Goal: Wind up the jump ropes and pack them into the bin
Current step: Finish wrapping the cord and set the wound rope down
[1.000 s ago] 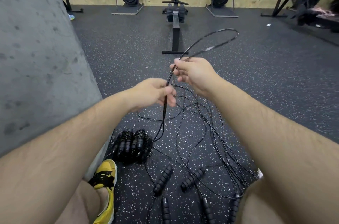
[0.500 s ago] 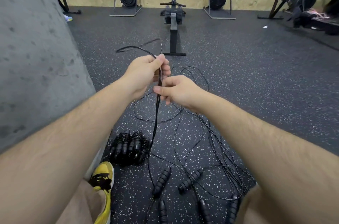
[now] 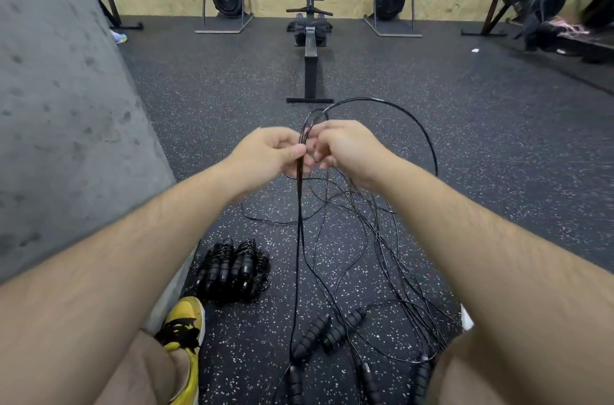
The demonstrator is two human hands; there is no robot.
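Observation:
A thin black jump rope [image 3: 412, 120] is folded into a bundle of strands between my hands. My left hand [image 3: 265, 155] pinches the bundle, which hangs straight down to the floor. My right hand [image 3: 345, 147] grips the rope just right of it, and a wide loop arcs out to the right. Several loose black ropes [image 3: 365, 238] lie tangled on the floor below, with ribbed black handles [image 3: 312, 336] near my knees. A pile of wound ropes [image 3: 234, 266] sits at the left. No bin is in view.
A grey concrete wall [image 3: 59, 105] rises on the left. A rowing machine [image 3: 310, 39] stands straight ahead, with more gym machines along the plywood back wall. My yellow shoe [image 3: 186, 331] rests by the wound pile on the speckled rubber floor [image 3: 465, 139].
My hands have come level and close together. The rope loop that stuck out to the left half a second ago now arcs to the right of my right hand.

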